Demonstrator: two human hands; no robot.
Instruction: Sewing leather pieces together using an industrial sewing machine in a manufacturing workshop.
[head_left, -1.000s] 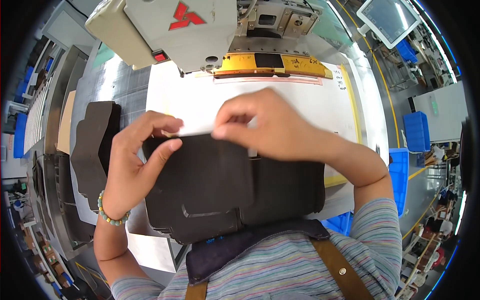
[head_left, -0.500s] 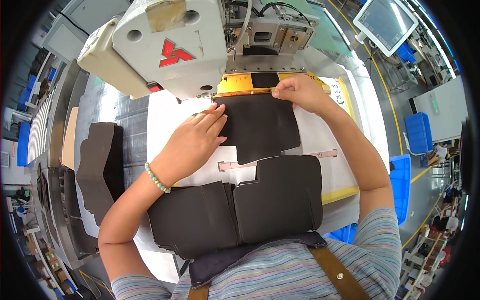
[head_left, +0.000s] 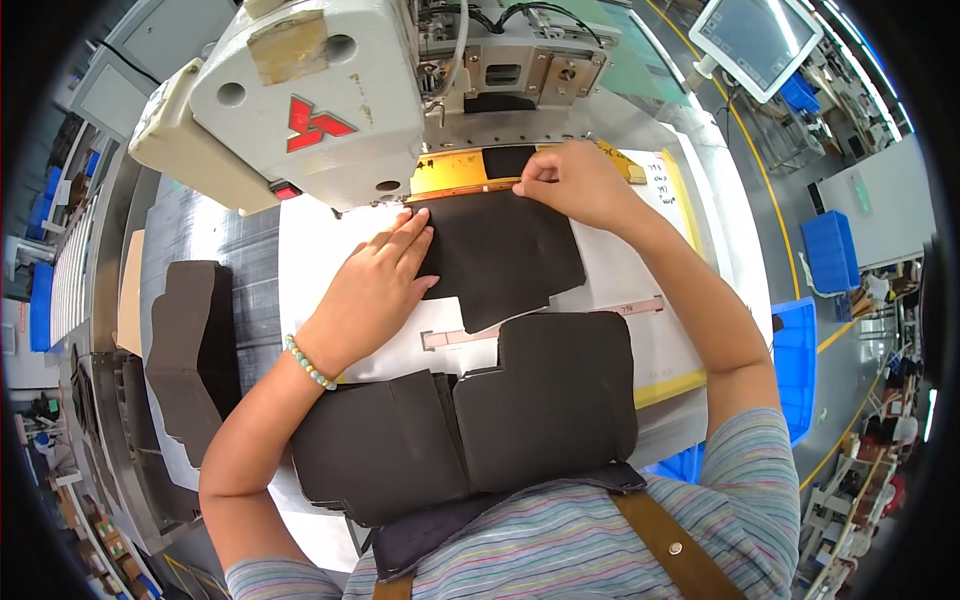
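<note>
A black sheet panel with a notched lower edge lies on the white work surface, its far edge against an orange-brown strip on a yellow plate of the sewing machine. Fingers stretched out, my left hand rests flat across the panel's left edge. At the far edge, my right hand is closed in a pinch, thumb and index fingertip on the panel's border. Nearest my body lie two groups of similar black panels, one at left and one at right.
A further pile of black pieces stands at the left on the metal table. The machine head overhangs the far left of the work. A screen stands at the far right, with blue bins beside the table.
The whole view has shifted slightly. My right hand's pinch has slid a little left along the panel's far edge. My left hand stays flat on the panel.
</note>
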